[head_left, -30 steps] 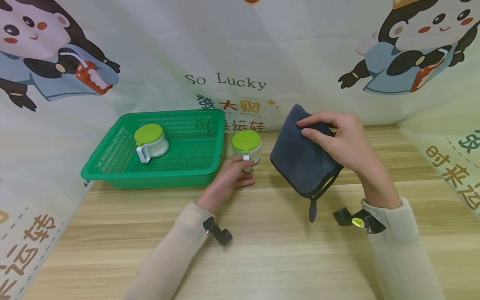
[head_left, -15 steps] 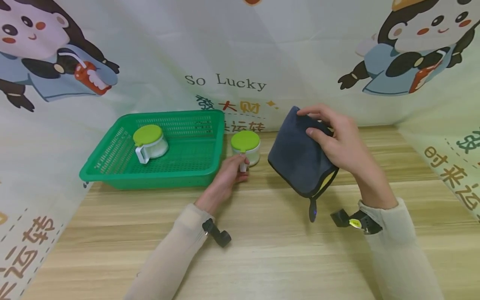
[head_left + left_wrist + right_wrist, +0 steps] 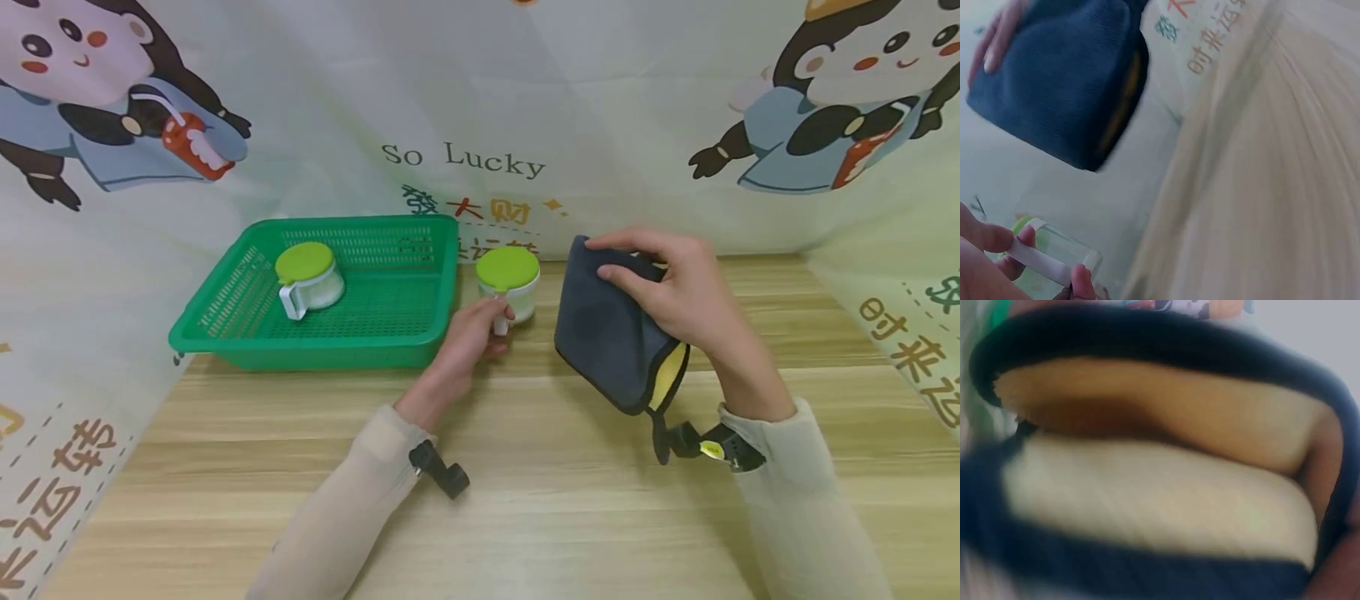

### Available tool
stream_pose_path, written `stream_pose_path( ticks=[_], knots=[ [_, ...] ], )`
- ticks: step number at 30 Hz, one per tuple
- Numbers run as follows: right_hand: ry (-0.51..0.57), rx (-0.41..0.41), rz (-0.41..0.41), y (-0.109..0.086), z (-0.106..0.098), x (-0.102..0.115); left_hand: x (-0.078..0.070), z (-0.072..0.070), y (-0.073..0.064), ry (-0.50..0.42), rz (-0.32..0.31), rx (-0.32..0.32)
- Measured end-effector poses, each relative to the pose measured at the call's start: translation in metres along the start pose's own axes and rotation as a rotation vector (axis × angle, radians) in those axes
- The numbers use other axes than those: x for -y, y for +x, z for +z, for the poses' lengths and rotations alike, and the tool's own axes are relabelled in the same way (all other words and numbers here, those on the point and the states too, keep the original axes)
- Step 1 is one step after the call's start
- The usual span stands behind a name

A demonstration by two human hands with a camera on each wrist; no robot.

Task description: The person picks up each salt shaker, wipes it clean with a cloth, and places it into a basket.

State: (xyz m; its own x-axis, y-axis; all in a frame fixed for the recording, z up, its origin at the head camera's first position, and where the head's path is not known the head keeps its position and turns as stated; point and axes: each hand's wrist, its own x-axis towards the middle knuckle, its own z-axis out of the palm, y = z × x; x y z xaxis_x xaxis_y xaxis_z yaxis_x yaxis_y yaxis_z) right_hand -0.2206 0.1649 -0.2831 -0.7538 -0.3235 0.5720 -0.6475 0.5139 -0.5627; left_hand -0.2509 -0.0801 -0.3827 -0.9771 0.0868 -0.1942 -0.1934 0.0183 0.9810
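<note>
My left hand (image 3: 471, 333) pinches the white handle of a clear jar (image 3: 521, 302) with a green lid (image 3: 507, 268), just right of the basket. In the left wrist view, thumb and fingers close round the pale handle (image 3: 1044, 261). The jar looks upright and slightly raised. My right hand (image 3: 678, 283) grips a folded dark grey-blue cloth (image 3: 611, 325) by its upper edge, above the table. Its yellow inner side (image 3: 666, 375) shows at the lower right, and a dark loop hangs from a corner. Blurred yellow folds (image 3: 1160, 487) fill the right wrist view.
A green plastic basket (image 3: 337, 354) stands at the back left. Inside it, toward the left, sits a similar jar (image 3: 318, 290) with a green lid and white handle. A printed curtain (image 3: 465, 100) borders the wooden table (image 3: 540, 508) at the back and sides.
My left fingers have closed on the jar's handle, and the jar has risen slightly. The cloth has turned in my right hand, showing more yellow, its loop swinging right.
</note>
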Motion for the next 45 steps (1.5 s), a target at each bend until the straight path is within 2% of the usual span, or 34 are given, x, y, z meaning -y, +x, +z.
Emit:
stream_pose_path(
  ticks=[5, 11, 16, 20, 28, 31, 37, 40, 42, 45],
  knots=[
    [0.023, 0.022, -0.003, 0.002, 0.008, 0.001, -0.021, 0.005, -0.016, 0.016, 0.053, 0.039],
    [-0.059, 0.098, -0.110, 0.002, 0.020, 0.001, -0.043, 0.007, -0.035, 0.041, 0.090, 0.081],
    [-0.077, 0.112, -0.149, 0.000, 0.028, 0.003, -0.054, 0.010, -0.052, 0.096, 0.095, 0.081],
    [-0.078, 0.096, -0.170, -0.002, 0.035, 0.004, -0.057, 0.012, -0.061, 0.139, 0.120, 0.071],
    [-0.094, 0.014, -0.231, -0.001, 0.046, 0.007, -0.059, 0.012, -0.065, 0.232, 0.183, 0.051],
    [-0.124, -0.007, -0.217, -0.001, 0.049, 0.007, -0.061, 0.011, -0.066, 0.238, 0.198, 0.052],
    [-0.191, 0.084, -0.157, -0.001, 0.058, 0.006, -0.067, 0.009, -0.068, 0.231, 0.238, 0.051],
    [-0.192, 0.106, -0.136, -0.001, 0.061, 0.007, -0.068, 0.008, -0.068, 0.228, 0.246, 0.050],
    [-0.181, 0.088, -0.135, -0.002, 0.061, 0.008, -0.067, 0.008, -0.068, 0.221, 0.242, 0.055],
    [-0.149, 0.014, -0.151, -0.004, 0.058, 0.010, -0.066, 0.009, -0.067, 0.219, 0.234, 0.064]
  ],
)
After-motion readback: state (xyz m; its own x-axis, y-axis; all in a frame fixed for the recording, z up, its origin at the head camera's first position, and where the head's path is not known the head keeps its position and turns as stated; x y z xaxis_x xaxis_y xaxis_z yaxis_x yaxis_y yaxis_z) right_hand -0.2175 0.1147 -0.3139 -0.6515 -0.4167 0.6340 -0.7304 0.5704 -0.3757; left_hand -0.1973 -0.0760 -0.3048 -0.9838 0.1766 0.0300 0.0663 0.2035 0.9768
